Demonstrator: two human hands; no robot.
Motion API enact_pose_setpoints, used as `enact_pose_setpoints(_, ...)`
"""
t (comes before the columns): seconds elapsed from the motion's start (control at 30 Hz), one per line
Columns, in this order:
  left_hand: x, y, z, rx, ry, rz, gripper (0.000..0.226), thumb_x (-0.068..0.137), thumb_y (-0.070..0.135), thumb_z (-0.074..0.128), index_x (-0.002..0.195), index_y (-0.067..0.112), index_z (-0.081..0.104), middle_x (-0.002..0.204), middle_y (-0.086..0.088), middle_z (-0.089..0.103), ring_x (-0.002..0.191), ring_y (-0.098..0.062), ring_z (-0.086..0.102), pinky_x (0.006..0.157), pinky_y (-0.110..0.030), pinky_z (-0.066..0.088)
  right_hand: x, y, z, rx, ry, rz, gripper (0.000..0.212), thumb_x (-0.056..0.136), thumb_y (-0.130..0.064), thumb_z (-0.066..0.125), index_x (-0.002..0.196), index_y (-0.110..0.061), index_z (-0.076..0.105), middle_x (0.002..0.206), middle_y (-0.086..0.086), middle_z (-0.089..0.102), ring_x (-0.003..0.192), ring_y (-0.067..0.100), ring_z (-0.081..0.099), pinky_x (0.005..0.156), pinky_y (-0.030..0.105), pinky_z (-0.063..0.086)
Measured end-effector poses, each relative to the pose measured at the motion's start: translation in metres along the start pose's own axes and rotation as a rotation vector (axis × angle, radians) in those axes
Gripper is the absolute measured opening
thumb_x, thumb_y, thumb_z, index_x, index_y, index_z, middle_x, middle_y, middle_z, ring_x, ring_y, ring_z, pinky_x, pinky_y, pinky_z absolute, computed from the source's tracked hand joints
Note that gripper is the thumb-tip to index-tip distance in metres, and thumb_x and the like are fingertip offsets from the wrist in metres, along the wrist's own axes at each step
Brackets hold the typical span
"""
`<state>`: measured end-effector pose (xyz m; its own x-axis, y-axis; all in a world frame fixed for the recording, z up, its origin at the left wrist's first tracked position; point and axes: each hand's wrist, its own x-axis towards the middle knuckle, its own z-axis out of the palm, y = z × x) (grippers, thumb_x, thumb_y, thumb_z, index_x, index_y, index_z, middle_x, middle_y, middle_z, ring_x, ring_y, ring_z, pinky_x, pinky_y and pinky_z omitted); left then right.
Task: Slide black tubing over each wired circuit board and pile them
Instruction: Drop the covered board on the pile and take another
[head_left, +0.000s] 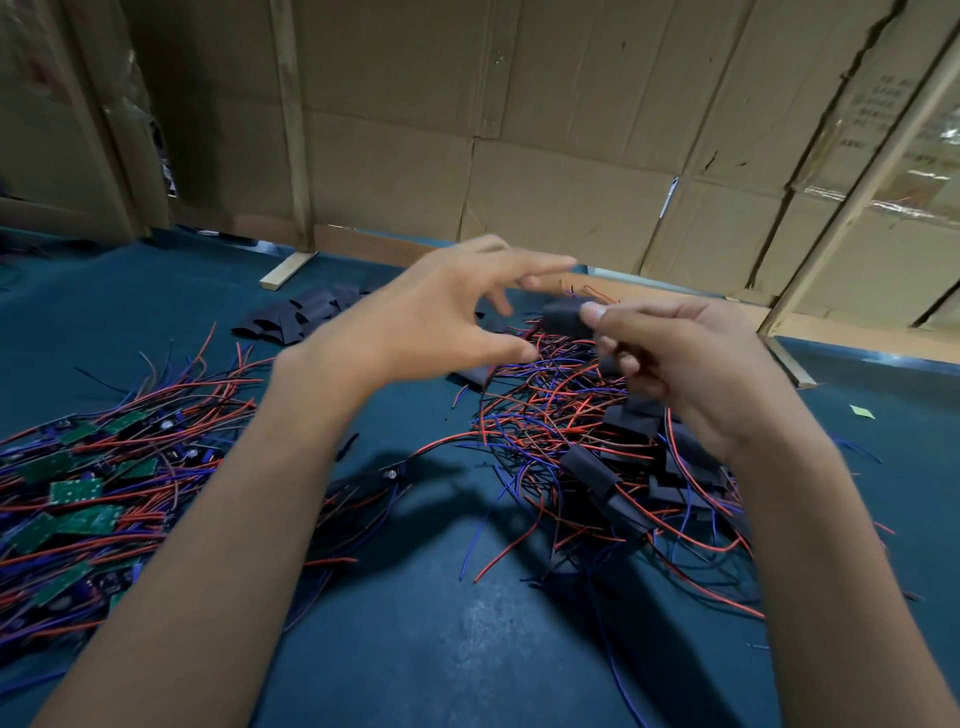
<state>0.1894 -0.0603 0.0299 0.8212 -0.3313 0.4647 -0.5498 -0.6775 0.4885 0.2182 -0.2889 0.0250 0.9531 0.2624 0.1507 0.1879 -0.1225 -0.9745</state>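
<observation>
Head view, right hand (691, 364) pinching a black-tubed board (566, 317) at thumb and fingertips, left hand (441, 312) fingers spread loose just beside it holding nothing, sleeved pile (613, 467) below right fingers, bare green boards (72, 493) well left on table (441, 623).

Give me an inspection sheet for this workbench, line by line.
Surface: dark teal table top.
Job's things: bare green circuit boards heaped at left; sleeved pile at right; loose black tubing pieces at back.
Clutter: small green scrap at right.
Hands: left hand open, fingers spread; right hand pinches a sleeved board.
Cables: red and blue wires tangled across both piles.
Surroundings: cardboard wall behind.
</observation>
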Motion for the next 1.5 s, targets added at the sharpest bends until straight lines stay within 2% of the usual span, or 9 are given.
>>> enact_pose_setpoints(0.2,-0.028,-0.059,-0.03,0.211,-0.401,-0.687,0.062,0.076,0.04,0.085,0.132,0.037,0.059,0.112,0.009,0.066,0.1,-0.013,0.065,0.093,-0.032,0.053,-0.007,-0.014,-0.043,-0.008,0.176,-0.067,0.025,0.088,-0.025,0.075,0.068,-0.012,0.072,0.065,0.002,0.061,0.051,0.011,0.044,0.037,0.02,0.024)
enact_pose_setpoints(0.3,-0.045,-0.074,-0.018,0.281,-0.591,-0.972,0.056,0.071,0.033,0.091,0.119,0.032,0.062,0.112,0.004,0.055,0.098,-0.021,0.059,0.083,-0.038,0.058,-0.007,-0.008,-0.053,-0.382,0.279,0.012,0.03,0.089,-0.034,0.074,0.076,-0.007,0.073,0.066,0.005,0.065,0.054,0.014,0.051,0.045,0.02,0.037)
enact_pose_setpoints(0.43,-0.043,-0.084,-0.009,0.237,-0.543,-1.002,0.041,0.07,0.024,0.092,0.102,0.022,0.066,0.1,0.002,0.057,0.084,-0.017,0.057,0.078,-0.039,0.061,-0.004,0.008,-0.048,-0.833,0.304,0.149,0.029,0.09,-0.038,0.072,0.068,-0.019,0.072,0.073,0.009,0.07,0.078,0.024,0.064,0.071,0.032,0.044)
enact_pose_setpoints(0.73,-0.04,-0.088,-0.002,0.015,-0.431,-1.024,0.024,0.071,0.023,0.092,0.085,0.012,0.075,0.101,-0.008,0.067,0.092,-0.024,0.065,0.059,-0.031,0.061,0.0,0.014,-0.05,-0.663,0.429,0.092,0.02,0.085,-0.038,0.076,0.067,-0.029,0.073,0.069,-0.002,0.069,0.069,0.014,0.061,0.067,0.03,0.046)
enact_pose_setpoints(0.9,-0.04,-0.092,-0.002,-0.05,-0.402,-1.014,0.028,0.073,0.029,0.09,0.089,0.009,0.077,0.1,-0.007,0.065,0.092,-0.027,0.066,0.058,-0.028,0.06,0.0,0.017,-0.059,-0.78,0.538,0.144,0.016,0.09,-0.035,0.069,0.098,-0.023,0.077,0.101,0.004,0.074,0.11,0.029,0.062,0.099,0.044,0.045)
enact_pose_setpoints(1.1,-0.038,-0.093,0.001,-0.012,-0.409,-1.027,0.03,0.067,0.021,0.093,0.085,0.007,0.074,0.073,-0.009,0.074,0.057,-0.019,0.072,0.044,-0.018,0.051,-0.002,-0.005,-0.039,-0.821,0.836,-0.105,0.034,0.093,-0.042,0.052,0.115,-0.024,0.069,0.119,0.001,0.068,0.119,0.026,0.056,0.097,0.042,0.029)
enact_pose_setpoints(1.3,-0.035,-0.096,0.003,0.116,-0.508,-0.993,0.038,0.07,0.014,0.092,0.098,0.012,0.066,0.057,0.005,0.071,0.056,-0.012,0.072,0.05,-0.024,0.054,-0.013,0.004,0.061,-0.575,0.273,-0.469,0.013,0.092,-0.022,0.065,0.097,-0.019,0.076,0.093,-0.004,0.074,0.092,0.014,0.068,0.092,0.044,0.051)
enact_pose_setpoints(1.43,-0.038,-0.1,0.004,0.202,-0.483,-0.944,0.025,0.076,0.024,0.088,0.087,0.017,0.066,0.072,-0.002,0.07,0.057,-0.016,0.067,0.045,-0.022,0.049,-0.022,0.054,0.115,-0.785,-0.409,-0.414,0.038,0.091,-0.013,0.067,0.129,-0.013,0.067,0.125,0.009,0.068,0.114,0.026,0.062,0.105,0.034,0.043)
enact_pose_setpoints(1.5,-0.039,-0.101,0.004,0.217,-0.472,-0.918,0.02,0.084,0.027,0.081,0.081,0.012,0.067,0.078,-0.006,0.067,0.061,-0.019,0.064,0.046,-0.022,0.05,-0.024,0.077,0.128,-0.938,-0.55,-0.386,0.045,0.097,-0.019,0.06,0.142,-0.018,0.056,0.139,0.007,0.059,0.125,0.032,0.051,0.108,0.04,0.038)
